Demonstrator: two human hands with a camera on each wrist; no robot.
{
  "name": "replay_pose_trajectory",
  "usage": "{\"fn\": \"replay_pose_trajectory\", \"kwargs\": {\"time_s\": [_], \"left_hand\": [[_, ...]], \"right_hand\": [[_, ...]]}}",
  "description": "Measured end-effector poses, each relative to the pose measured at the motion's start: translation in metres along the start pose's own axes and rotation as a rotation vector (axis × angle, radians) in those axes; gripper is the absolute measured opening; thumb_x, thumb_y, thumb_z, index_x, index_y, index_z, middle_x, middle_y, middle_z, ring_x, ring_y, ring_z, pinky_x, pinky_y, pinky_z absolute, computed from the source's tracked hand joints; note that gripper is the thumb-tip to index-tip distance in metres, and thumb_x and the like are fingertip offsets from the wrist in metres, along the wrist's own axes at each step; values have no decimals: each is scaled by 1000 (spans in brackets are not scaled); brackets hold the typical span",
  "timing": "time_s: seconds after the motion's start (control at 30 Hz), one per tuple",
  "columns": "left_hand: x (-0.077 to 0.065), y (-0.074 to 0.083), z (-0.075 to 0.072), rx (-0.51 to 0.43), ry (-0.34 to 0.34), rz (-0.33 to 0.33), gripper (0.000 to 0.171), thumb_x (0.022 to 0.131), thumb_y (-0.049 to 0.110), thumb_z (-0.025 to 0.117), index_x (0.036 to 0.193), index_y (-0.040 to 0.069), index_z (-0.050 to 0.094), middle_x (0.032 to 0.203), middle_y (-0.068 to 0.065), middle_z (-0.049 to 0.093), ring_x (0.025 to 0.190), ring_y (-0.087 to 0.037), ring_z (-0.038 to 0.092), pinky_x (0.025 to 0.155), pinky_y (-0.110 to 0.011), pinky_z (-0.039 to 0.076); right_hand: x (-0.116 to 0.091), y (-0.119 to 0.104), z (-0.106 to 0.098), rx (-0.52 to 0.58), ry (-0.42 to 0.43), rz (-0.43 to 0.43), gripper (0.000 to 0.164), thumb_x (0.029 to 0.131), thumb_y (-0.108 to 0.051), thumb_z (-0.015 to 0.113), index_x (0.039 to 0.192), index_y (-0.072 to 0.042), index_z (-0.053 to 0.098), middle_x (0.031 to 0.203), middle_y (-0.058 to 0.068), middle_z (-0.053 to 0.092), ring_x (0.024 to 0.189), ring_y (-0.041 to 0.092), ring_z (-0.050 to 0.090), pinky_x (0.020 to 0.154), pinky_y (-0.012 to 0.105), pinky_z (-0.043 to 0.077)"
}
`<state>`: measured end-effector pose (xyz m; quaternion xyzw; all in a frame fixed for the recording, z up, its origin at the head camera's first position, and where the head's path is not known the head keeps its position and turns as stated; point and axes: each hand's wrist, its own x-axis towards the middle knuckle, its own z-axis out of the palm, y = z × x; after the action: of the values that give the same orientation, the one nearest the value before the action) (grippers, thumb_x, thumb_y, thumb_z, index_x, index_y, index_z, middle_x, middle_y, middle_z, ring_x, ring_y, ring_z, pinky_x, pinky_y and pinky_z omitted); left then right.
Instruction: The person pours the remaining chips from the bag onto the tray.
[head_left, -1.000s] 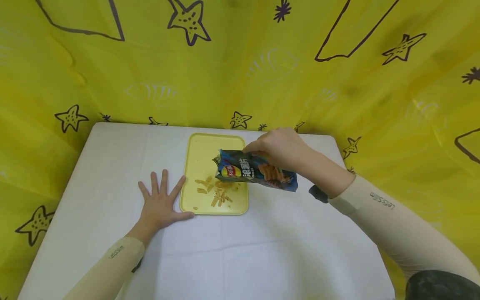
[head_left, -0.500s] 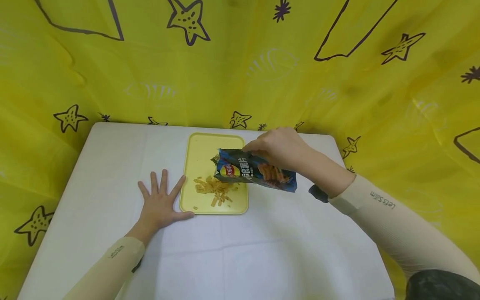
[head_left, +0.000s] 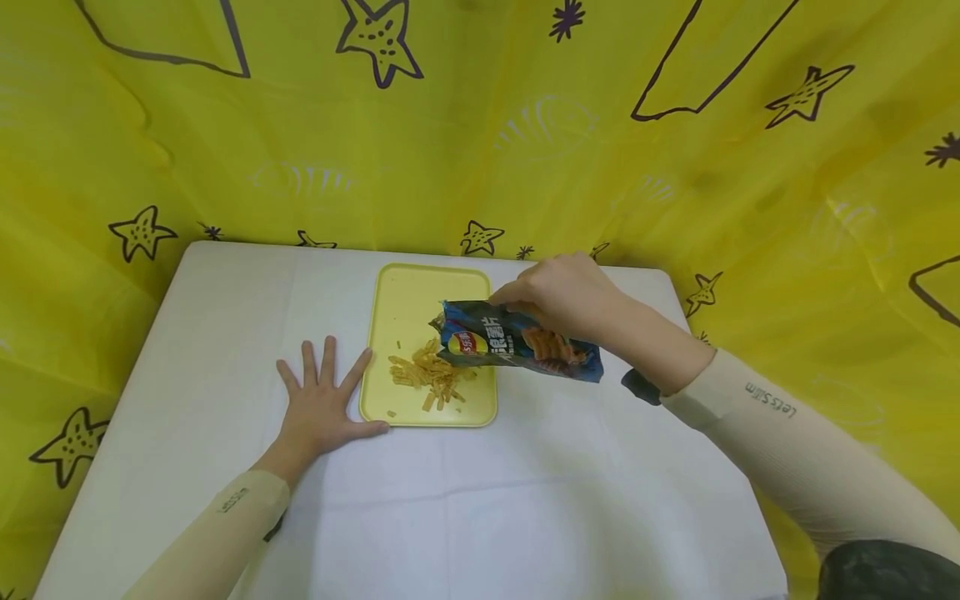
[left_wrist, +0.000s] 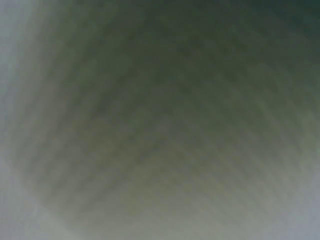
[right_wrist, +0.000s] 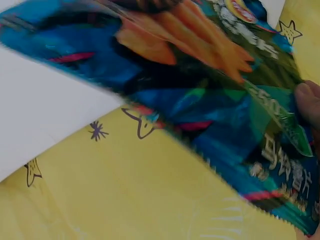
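Observation:
My right hand [head_left: 573,292] grips the upper edge of a dark blue potato chip bag [head_left: 510,342], holding it over the right side of a yellow tray [head_left: 405,292]. The bag's torn mouth points left above a heap of ridged chip pieces [head_left: 427,375] on the tray. In the right wrist view the chip bag [right_wrist: 200,95] fills much of the picture, with a fingertip [right_wrist: 307,100] at its right edge. Flat on the table, my left hand [head_left: 318,412] spreads its fingers, thumb and forefinger at the tray's left rim. Blurred ribbed fabric [left_wrist: 160,130] fills the left wrist view.
A white cloth [head_left: 510,533] covers the table under the tray. Behind the table's far edge hangs a yellow curtain [head_left: 465,125] printed with stars and fish bones. Pale sleeves [head_left: 787,442] cover both forearms.
More chip pieces have dropped from the bag onto the tray, so the heap is bigger. The bag and right hand have shifted slightly; the left hand stays put.

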<state>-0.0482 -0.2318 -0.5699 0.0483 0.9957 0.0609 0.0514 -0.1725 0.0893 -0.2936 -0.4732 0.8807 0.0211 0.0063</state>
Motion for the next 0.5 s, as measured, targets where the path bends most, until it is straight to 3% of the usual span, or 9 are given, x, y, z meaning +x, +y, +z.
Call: {"fn": "replay_pose_trajectory", "kwargs": {"time_s": [0.5], "left_hand": [[0, 2, -2, -8, -10, -7, 120, 64, 100, 38, 160, 34, 14, 164, -26, -10, 145, -56, -19, 102, -78, -18]], "right_hand": [[1, 0, -3, -29, -26, 20, 19, 96, -29, 68, 111, -33, 77, 90, -7, 77, 54, 12, 56, 39, 28, 37]]}}
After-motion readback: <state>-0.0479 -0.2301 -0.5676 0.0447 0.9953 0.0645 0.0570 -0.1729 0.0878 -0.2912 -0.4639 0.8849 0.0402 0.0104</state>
